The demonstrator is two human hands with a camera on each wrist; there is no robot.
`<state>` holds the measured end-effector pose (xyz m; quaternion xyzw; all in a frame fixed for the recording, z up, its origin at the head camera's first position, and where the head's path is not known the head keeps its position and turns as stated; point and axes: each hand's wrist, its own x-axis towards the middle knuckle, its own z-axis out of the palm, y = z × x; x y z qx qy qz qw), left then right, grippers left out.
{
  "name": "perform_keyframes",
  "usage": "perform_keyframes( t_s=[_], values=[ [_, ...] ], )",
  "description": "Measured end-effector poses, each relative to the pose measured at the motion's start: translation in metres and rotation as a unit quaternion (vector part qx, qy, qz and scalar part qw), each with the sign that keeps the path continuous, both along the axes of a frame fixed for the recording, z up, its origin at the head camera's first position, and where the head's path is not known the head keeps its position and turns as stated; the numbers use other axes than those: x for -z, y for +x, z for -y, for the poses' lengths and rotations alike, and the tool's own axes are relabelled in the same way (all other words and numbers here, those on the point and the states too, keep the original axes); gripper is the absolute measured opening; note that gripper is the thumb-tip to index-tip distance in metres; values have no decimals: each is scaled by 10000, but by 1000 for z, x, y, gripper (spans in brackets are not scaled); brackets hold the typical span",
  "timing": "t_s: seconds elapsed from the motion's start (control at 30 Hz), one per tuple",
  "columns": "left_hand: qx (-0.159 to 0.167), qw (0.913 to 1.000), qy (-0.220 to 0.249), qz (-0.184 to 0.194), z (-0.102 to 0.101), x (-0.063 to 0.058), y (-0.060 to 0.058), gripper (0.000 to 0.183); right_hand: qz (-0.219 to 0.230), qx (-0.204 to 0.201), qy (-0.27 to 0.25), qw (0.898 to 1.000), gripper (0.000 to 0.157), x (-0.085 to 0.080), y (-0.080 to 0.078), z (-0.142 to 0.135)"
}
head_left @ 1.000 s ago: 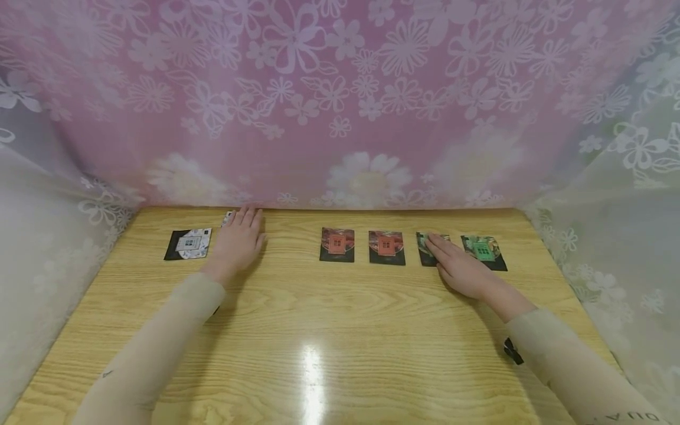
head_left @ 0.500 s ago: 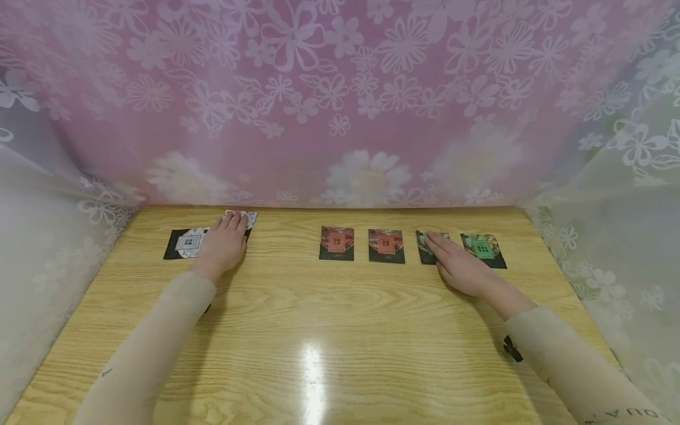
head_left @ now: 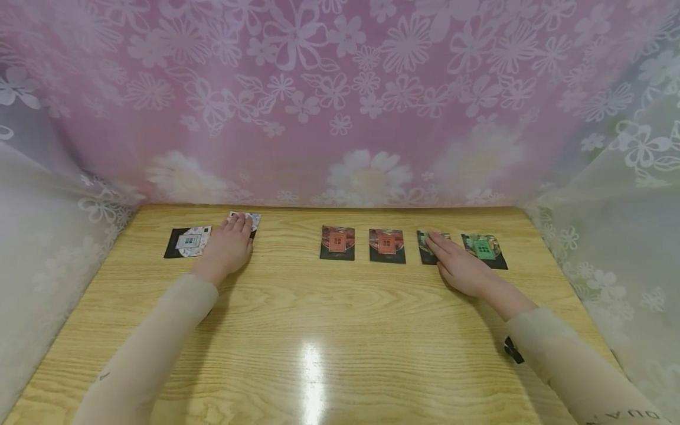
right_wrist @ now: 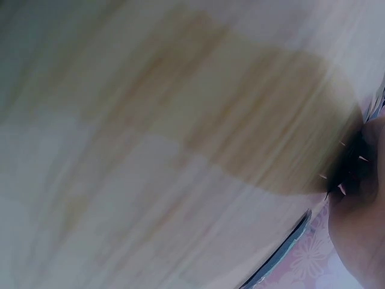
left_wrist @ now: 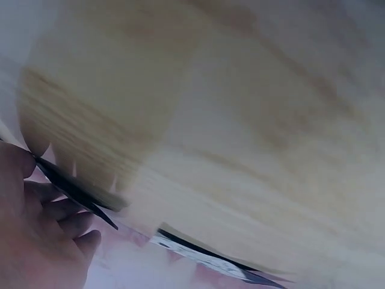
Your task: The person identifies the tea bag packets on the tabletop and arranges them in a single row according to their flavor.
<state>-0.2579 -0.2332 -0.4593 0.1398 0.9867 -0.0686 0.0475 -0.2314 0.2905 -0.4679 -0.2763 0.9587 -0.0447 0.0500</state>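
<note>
Six-odd flat packets aside, my left hand (head_left: 227, 245) rests with fingers extended on a black-and-white packet (head_left: 254, 219) near the table's back edge, covering most of it. A matching packet (head_left: 187, 242) lies just left of that hand. In the left wrist view, the dark edge of the covered packet (left_wrist: 78, 195) shows along the fingers. My right hand (head_left: 462, 267) lies flat over a black-and-green packet (head_left: 427, 258), fingertips on its upper part. Another green packet (head_left: 484, 251) lies to its right, partly overlapped by the hand in the head view.
Two black-and-red packets (head_left: 337, 242) lie side by side between the hands, in line with the others. The wooden table (head_left: 340, 330) ends at a pink flowered curtain (head_left: 297, 147) at the back. Pale floral sheets (head_left: 627, 248) hang at both sides.
My left hand has shifted left and then slightly back right, uncovering more of the black-and-white packet, which now lies a little further right. My right hand has stayed on the green packet.
</note>
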Motion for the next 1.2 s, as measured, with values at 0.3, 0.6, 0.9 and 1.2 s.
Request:
perform_keyframes(
  t_s=[0.3, 0.6, 0.9, 1.2],
  values=[
    [-25, 10000, -76, 54, -25, 1, 4, 59, -39, 6, -27, 10000, 56, 0, 0, -1],
    [102, 9996, -265, -69, -58, 2, 10, 60, -78, -17, -25, 10000, 56, 1, 1, -1],
    [225, 9990, -342, -205, -86, 3, 14, 60, -68, 24, -22, 10000, 56, 2, 0, -1],
    [258, 9991, -81, -327, -79, 6, 11, 60, -86, -3, -42, 10000, 56, 1, 1, -1]
  ],
)
